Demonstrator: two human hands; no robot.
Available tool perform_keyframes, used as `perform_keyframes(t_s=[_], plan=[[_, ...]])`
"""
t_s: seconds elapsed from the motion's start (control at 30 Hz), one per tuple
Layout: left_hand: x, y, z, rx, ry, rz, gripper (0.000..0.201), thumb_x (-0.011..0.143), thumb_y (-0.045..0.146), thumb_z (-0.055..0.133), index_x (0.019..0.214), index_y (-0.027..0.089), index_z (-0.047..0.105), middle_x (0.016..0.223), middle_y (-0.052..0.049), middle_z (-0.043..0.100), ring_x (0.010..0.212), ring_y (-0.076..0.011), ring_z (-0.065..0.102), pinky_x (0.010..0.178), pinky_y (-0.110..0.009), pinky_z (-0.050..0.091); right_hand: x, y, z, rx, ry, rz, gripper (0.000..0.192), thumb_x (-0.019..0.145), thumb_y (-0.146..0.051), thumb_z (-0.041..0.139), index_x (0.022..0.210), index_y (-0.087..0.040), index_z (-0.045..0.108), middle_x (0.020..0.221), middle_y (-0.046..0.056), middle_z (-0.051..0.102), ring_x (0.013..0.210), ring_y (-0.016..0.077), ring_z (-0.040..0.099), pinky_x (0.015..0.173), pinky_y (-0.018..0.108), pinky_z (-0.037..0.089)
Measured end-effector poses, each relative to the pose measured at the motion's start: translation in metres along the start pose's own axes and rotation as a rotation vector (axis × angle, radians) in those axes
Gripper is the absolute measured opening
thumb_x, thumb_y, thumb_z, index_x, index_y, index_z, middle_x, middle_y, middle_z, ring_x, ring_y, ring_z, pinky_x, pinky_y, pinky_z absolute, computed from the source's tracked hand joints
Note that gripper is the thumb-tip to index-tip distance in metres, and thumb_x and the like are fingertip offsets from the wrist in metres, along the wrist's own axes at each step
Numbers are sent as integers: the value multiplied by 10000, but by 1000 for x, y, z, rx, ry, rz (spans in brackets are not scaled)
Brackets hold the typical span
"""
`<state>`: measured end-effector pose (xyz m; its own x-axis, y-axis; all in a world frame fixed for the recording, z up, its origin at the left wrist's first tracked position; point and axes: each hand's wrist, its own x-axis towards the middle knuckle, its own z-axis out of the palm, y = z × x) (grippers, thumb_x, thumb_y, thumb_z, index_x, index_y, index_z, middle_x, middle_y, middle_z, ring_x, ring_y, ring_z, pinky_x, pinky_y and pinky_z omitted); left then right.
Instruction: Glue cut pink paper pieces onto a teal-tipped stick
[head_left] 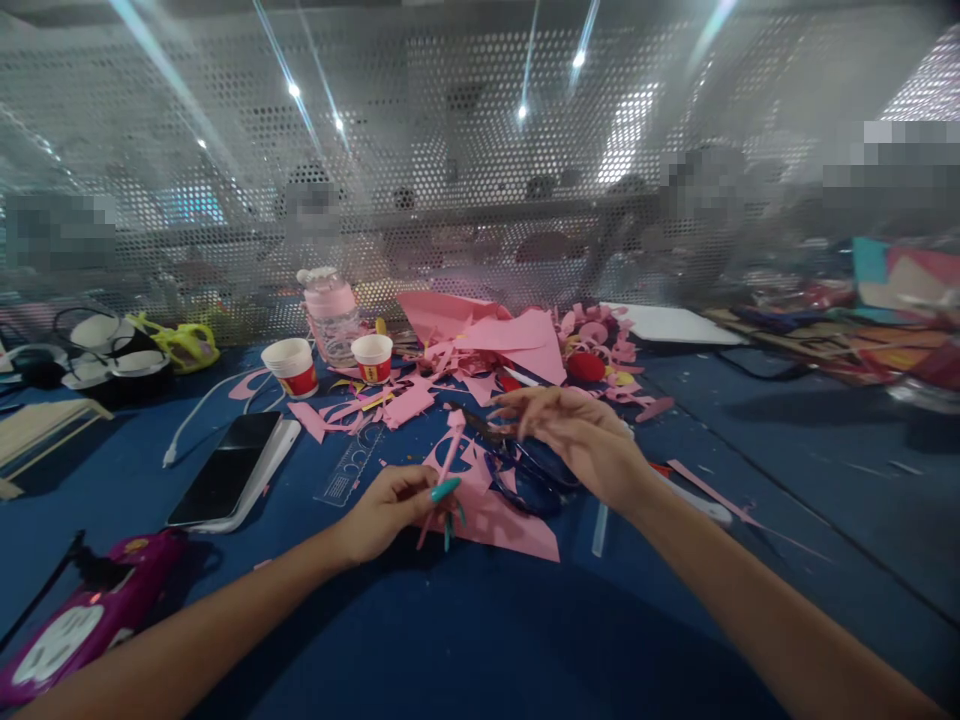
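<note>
My left hand [401,512] pinches a narrow pink paper strip [450,450] that stands up from its fingers with a small folded end on top. Below and behind it lies a pink paper sheet [502,520] with rounded cut-outs. My right hand [574,425] hovers over a pair of scissors [536,490] with dark blue handles, its fingers stretched out and slightly blurred. The dark scissor blades point left, toward the strip's upper end. Whether the right fingers touch the scissors I cannot tell.
Pink paper scraps [409,403] heap up behind the hands. Two paper cups [291,368] and a pink-lidded bottle [330,312] stand back left. A phone [229,468], a clear ruler [349,465] and a purple device [97,615] lie leftward. A perforated metal screen [465,130] closes the far side.
</note>
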<state>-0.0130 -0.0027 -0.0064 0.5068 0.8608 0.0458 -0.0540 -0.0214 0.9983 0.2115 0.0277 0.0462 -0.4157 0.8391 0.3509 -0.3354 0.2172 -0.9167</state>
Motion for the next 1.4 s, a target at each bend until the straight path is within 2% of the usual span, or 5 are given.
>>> perform_keyframes(t_s=[0.23,0.53,0.77,1.07,1.4], plan=[[1,1,-1,-5,72,57,300,733,416,591,715,118,621,713,-47,631,640,-135,582,619,-248,452,1,3,2,73,-38,102,118,719,-212,390,625,-191,458,939,80,597,888,222,574,788,428,448],[3,-8,-5,34,161,27,289,716,406,612,731,119,581,696,-28,627,645,-131,568,626,-243,434,-5,3,9,-1127,-18,18,128,706,-101,390,618,-181,437,713,29,474,668,157,445,649,322,355],[3,-8,-4,28,145,72,241,739,366,599,667,140,557,650,-7,626,620,-117,567,631,-230,433,-5,0,17,-225,-150,218,167,869,-261,333,928,-196,475,886,52,521,758,139,523,635,278,443],[3,-9,-5,47,163,55,266,714,396,615,689,135,566,635,-3,600,607,-117,554,595,-227,417,-3,4,17,-404,-146,218,283,870,-424,355,915,-197,518,811,38,529,699,127,520,588,248,449],[4,-9,-4,0,185,-65,296,659,397,665,700,127,552,624,-1,594,519,-81,519,485,-187,420,-53,5,-69,-1500,438,42,235,501,-260,642,575,-216,424,651,151,499,775,361,486,512,417,343]])
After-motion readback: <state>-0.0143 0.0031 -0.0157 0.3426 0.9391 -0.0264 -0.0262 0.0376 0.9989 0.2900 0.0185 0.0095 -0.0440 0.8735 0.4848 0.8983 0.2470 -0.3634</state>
